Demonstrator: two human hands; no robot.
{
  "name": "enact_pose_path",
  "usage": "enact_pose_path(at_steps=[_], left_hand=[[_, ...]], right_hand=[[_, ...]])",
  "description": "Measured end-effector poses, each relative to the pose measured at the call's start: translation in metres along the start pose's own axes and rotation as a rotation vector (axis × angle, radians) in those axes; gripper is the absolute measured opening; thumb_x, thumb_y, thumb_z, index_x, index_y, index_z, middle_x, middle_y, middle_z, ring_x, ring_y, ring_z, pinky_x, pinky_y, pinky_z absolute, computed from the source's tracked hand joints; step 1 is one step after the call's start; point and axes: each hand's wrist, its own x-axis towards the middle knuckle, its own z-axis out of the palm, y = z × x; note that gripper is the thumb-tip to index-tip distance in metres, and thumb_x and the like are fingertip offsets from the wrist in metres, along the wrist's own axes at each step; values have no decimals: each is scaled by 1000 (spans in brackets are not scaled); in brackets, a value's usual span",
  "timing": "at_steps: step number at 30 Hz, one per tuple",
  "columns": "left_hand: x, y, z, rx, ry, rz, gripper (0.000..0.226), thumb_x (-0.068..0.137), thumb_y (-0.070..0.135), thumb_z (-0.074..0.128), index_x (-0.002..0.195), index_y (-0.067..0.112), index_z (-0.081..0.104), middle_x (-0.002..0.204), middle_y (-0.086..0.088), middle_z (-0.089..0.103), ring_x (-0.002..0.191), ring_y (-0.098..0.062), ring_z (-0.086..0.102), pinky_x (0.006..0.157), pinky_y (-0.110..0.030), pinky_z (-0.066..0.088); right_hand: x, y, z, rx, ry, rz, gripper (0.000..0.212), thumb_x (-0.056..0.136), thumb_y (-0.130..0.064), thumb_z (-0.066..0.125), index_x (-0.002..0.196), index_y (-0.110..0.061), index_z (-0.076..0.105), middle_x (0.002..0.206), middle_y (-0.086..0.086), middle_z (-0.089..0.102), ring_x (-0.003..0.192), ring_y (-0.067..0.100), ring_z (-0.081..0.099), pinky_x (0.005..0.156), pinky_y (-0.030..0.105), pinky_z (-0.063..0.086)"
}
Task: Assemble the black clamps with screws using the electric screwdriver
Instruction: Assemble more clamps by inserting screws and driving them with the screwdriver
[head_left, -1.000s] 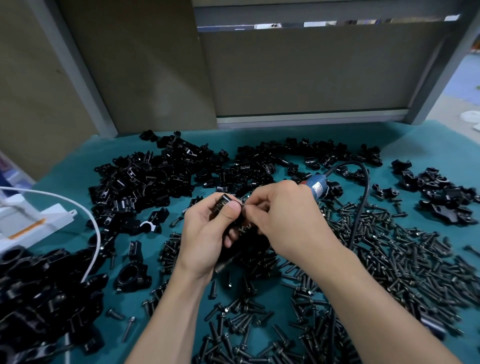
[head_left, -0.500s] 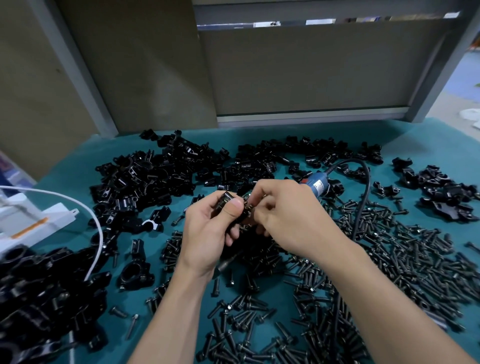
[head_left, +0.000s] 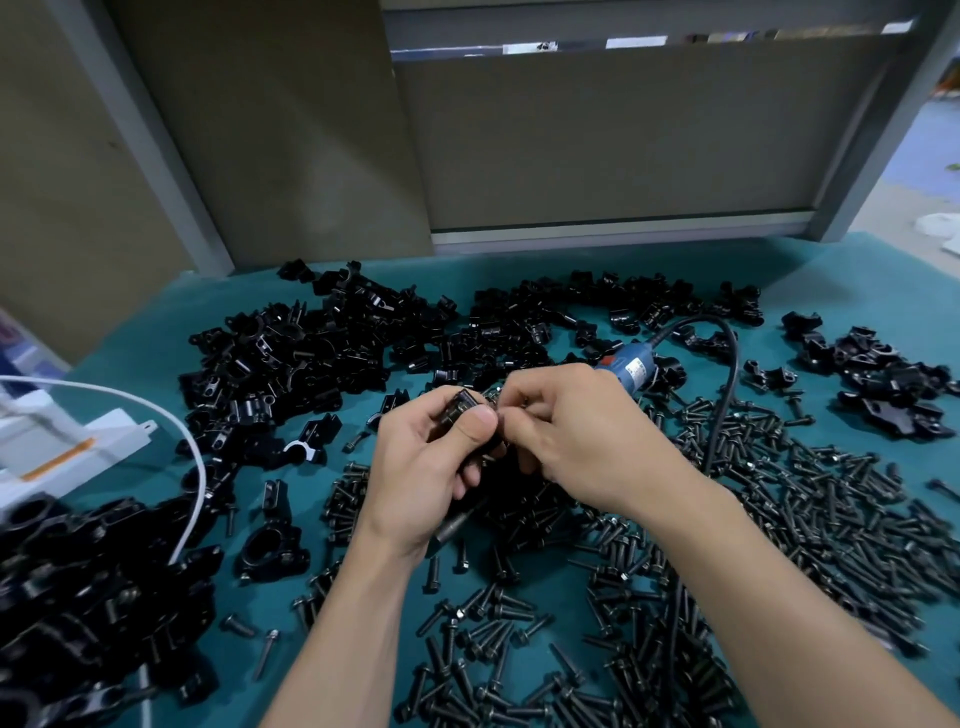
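black clamp (head_left: 460, 408) is sitting gripped in the left hand (head_left: 431, 462), thumb pressing across its face, raised above the teal mat (head_left: 857, 270). the right hand (head_left: 576, 436) is pinching its fingertips together at the clamp's edge, seemingly on a screw that the fingers are hiding. if that screw is going in crooked, it is risking cross-threading, or slipping down among the loose screws (head_left: 779, 493) below. the electric screwdriver (head_left: 631, 364) is lying behind the right hand, its cable (head_left: 727, 374) looping near the wrist and threatening to snag a reach.
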Motion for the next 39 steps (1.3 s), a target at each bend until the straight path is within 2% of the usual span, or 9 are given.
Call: enact_pose_path(at_steps=[3,8,14,17,21,25,28,34,39], left_hand=[[0,0,-2,11,22,-4,21,85,44,73,88,24,77,71,3,69,49,-9,53,41,-19,39],[0,0,-3,2,43,-5,25,84,45,73,85,21,76,67,-2,64,49,-11,52,42,-19,39],[-2,1,0,-21,39,15,23,84,44,75,83,21,75,68,-2,63,49,-12,50,43,-20,39],[-2,1,2,79,46,52,18,84,44,75,85,25,76,67,2,64,51,-10,53,45,-21,42],[-2,1,4,85,52,60,17,86,43,75,84,27,76,66,3,64,51,-11,54,45,-22,43],[-4,-1,9,32,78,-8,15,89,32,74,84,17,75,67,-3,66,50,-13,55,43,-23,43],[-3,0,8,-26,79,-1,17,89,31,76,86,15,75,70,-3,67,52,-13,55,44,-23,44],[0,-4,-1,89,214,43,7,91,32,75,86,28,76,73,-8,71,58,-12,59,52,-24,51],[2,-10,-9,21,372,-15,22,100,20,69,82,30,76,77,-5,75,58,-11,58,51,-21,49]], right_hand=[[1,0,4,-71,32,39,46,104,-45,53,69,-16,61,55,2,62,51,18,55,54,34,46],[-3,-1,-1,16,-50,-30,23,104,-29,57,82,-25,63,67,-3,68,61,14,62,61,34,53],[-1,-9,13,-162,80,28,42,104,-33,43,68,-18,59,62,2,60,67,29,58,63,40,47],[-1,-4,16,-83,46,115,45,106,-37,44,67,-19,58,57,-2,55,59,22,55,55,33,39],[-5,2,1,-32,19,-74,25,103,-26,53,79,-23,59,59,-4,57,55,11,50,51,29,39],[-2,2,1,-159,43,-123,32,102,-22,52,70,-22,54,62,-3,59,64,17,56,61,39,46],[0,-5,15,-176,151,-19,47,105,-34,47,60,-23,45,57,-2,55,59,22,53,59,37,43],[-7,1,3,-14,176,237,64,102,-61,41,67,-10,59,54,0,62,52,21,57,55,32,46],[-32,32,-4,-177,197,658,60,94,-70,54,71,-14,52,64,3,59,55,22,55,51,30,37]])
